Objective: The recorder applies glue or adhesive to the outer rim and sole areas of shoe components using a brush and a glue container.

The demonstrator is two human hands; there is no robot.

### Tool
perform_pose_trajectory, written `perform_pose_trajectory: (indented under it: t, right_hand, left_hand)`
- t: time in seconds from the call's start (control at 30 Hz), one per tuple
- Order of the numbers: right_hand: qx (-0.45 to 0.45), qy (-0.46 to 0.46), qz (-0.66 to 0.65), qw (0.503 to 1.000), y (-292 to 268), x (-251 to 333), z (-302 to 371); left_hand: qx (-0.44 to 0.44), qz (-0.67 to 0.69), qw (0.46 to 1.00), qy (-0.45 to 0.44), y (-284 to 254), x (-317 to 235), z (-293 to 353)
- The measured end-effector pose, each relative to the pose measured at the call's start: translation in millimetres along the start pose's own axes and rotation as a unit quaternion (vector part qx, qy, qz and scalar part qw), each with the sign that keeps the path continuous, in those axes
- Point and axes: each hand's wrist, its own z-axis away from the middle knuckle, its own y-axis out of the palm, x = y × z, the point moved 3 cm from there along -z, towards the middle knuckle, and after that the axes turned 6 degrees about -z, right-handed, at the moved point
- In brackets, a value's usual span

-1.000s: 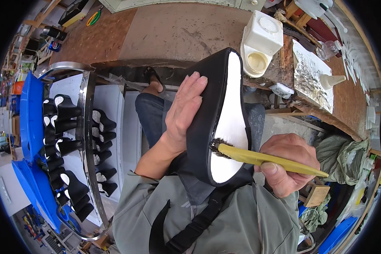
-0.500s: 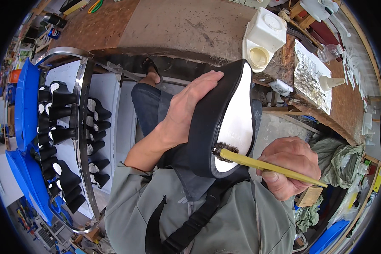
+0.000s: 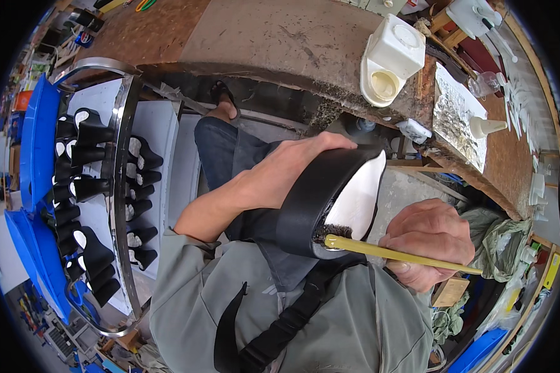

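Just in front of the person's grey-green jacket (image 3: pixel 354 311): a black wedge shoe sole (image 3: pixel 302 217), tilted, white face (image 3: pixel 356 196) turned up and toward the right. Probably light for its bulk, to judge by the one-handed hold; perhaps firm foam, stiff along its length, with a little give under the palm. Smooth dark side wall, so likely easy enough to grip when dry, but slippery or tacky wherever wet. Hardly fragile; more liable to smears than to breakage. Best taken by the deep side wall and the far end, well clear of the white face and its thin rim.

Along the sole's left side, the left hand (image 3: pixel 286 169): fingers grasping the sole over the side wall and far end, tips hidden, firmness of hold impossible to tell. At the right, apart from the sole, the right hand (image 3: pixel 430 239): fingers curled around the yellow handle of a brush (image 3: pixel 379 250), dark bristles against the near, rounded end of the white face.

Farther out, on a table (image 3: pixel 261 43), a white plastic pot (image 3: pixel 397 56) with an open cup of cream-coloured matter; to its right, a smudged white sheet (image 3: pixel 457 118) and a white cone nozzle (image 3: pixel 486 127). Off to the left, a metal-framed rack (image 3: pixel 123 124) of more black wedge soles (image 3: pixel 101 134), blue panels (image 3: pixel 40 149) alongside.
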Motion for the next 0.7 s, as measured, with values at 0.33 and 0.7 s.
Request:
perform_pose_trajectory:
  t: [0.33, 0.7]
  right_hand:
    - [0.128, -0.023, -0.081, 0.988, -11, 0, -21]
    - [-0.023, -0.085, -0.029, 0.996, -24, -18, -8]
  left_hand:
    - [0.170, 0.079, 0.982, -0.030, 13, -6, -2]
    - [0.130, 0.089, 0.985, -0.067, 18, 1, -17]
